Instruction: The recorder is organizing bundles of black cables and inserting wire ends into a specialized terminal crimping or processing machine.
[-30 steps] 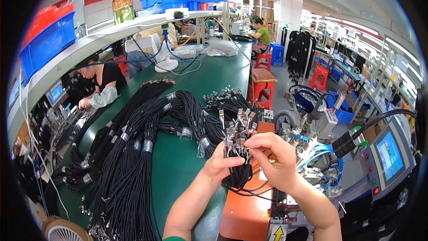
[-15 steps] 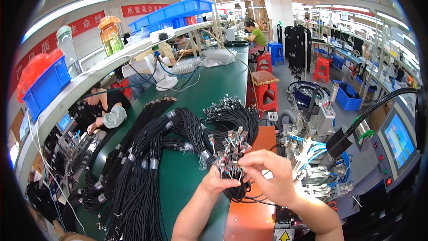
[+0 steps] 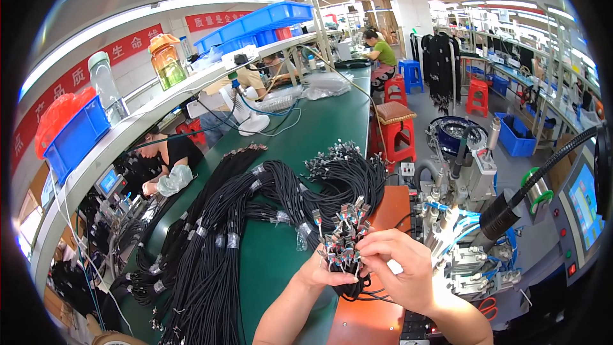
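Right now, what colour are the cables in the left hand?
The cables in the left hand are black; the head view shows it best.

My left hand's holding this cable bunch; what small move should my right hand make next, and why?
Perhaps ease one of the crowded metal-tipped ends apart with the right hand: it is at the right side of the cable bunch, while the left hand holds the bunch.

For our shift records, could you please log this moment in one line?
Left grip: holds black cable bundle | Right grip: at metal connectors | Green table: other black cables
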A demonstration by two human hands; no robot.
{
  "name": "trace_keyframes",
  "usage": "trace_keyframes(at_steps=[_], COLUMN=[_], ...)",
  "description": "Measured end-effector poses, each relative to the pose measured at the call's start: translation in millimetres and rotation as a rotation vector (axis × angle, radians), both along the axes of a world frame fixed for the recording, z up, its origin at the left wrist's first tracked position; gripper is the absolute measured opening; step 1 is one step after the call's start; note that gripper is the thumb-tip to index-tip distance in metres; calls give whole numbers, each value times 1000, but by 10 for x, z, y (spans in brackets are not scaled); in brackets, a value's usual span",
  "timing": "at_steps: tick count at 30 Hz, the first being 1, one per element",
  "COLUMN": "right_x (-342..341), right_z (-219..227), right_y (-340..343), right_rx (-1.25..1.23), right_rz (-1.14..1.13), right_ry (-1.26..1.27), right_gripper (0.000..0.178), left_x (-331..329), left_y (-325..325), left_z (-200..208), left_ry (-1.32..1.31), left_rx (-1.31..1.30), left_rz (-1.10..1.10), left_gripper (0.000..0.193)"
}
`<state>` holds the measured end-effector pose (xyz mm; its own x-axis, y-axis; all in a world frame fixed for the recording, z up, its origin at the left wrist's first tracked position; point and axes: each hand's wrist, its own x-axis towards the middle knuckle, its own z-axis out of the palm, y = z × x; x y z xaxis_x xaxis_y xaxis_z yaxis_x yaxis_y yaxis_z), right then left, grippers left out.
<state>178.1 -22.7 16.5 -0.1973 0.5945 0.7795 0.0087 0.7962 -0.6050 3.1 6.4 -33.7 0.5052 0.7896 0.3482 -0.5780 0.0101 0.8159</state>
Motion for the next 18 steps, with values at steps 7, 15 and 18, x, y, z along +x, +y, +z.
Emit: trace_keyframes(at_steps=[7,15,18], right_x=[23,-6,7], right_z=[34,38,31], right_y=[-31,-9,4], right_rx=[-2,-39,-48], right_rz=[-13,29,28], right_ry=[-45,-19,-14], right_gripper=[16,16,17], left_x=[24,30,48], left_y=[-1,-4,15], left_z=[24,45,34], left_ry=[3,4,-37], left_rx=[25,31,9], left_rz=[-16,13,-13], left_gripper=[85,84,83])
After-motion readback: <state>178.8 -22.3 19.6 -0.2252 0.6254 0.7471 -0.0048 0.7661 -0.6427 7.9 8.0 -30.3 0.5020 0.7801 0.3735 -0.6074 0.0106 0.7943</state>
